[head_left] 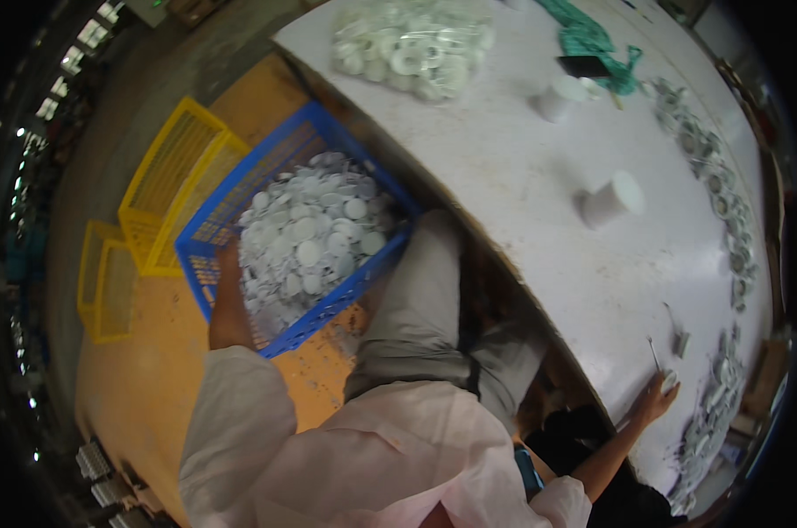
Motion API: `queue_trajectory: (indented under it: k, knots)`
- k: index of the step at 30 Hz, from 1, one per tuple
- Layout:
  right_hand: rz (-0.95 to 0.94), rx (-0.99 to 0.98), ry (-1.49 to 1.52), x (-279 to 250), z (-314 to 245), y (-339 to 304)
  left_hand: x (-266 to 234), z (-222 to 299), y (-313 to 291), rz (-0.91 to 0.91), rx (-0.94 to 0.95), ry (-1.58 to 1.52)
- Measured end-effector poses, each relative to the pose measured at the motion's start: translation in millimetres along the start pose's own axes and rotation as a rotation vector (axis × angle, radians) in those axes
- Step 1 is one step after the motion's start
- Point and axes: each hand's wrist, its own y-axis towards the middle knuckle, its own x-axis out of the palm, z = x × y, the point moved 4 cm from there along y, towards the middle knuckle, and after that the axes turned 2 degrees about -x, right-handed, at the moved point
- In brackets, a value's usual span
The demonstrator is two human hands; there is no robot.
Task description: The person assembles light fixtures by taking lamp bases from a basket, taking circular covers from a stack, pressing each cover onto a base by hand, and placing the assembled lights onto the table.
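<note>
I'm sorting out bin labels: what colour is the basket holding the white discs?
Blue basket, shown best in the head view.

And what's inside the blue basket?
The blue basket holds a pile of round white discs, and the left hand reaches in. The pile hides whatever's underneath.

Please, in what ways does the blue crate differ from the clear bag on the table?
The blue crate has slotted, coloured walls, while the clear bag is see-through film. The crate is beside the person's legs; the bag lies on the white table. The left hand reaches into the crate; no hand touches the bag. Both hold many small whitish pieces, mostly round.
</note>
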Motion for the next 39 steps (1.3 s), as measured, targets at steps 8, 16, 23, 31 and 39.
queue_trajectory:
  k: [8,16,23,31,39]
  knots:
    - [-0.087,-0.35,-0.061,63,-155,-82,124,64,-178,-0.34,0.136,0.291]
    - [-0.811,-0.955,0.475,124,-339,-203,246,326,-441,-1.569,0.167,-0.231]
    - [-1.063,-0.955,0.425,124,-368,-227,262,303,-452,-1.705,-0.107,-0.366]
    - [-0.459,0.089,0.655,169,-324,-43,267,295,-460,-1.656,-0.309,-0.515]
    - [-0.671,0.343,0.898,219,-326,-11,261,296,-473,-1.656,-0.235,-0.429]
